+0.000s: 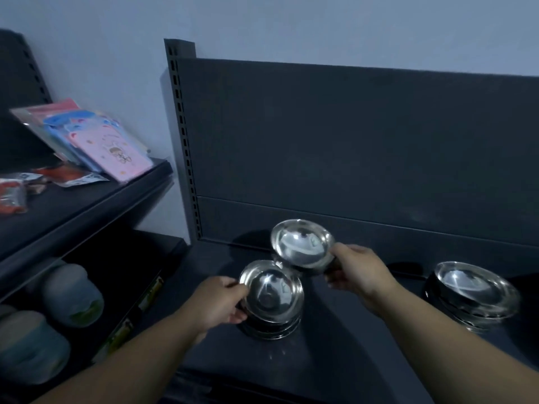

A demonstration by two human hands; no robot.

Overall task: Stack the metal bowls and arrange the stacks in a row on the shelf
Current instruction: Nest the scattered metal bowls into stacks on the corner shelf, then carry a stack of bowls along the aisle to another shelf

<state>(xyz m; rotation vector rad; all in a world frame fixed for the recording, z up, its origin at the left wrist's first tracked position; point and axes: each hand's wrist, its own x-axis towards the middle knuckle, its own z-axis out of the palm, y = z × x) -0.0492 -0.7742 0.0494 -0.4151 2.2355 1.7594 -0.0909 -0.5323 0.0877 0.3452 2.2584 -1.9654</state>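
Shiny round metal bowls (272, 301), stacked at lower centre on the dark shelf (335, 360), are steadied by the left hand (215, 301), its grip pinching the top rim. The right hand (358, 271) grips a single tilted steel bowl (302, 243) just behind. Stacking looks to be the step in hand; next, level and nest it. A second bowl stack (472, 290) stands at right.

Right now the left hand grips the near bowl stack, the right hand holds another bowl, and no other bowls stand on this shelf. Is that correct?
Not quite. The head view shows another stack of bowls on the shelf, to the right of the right hand. The rest holds.
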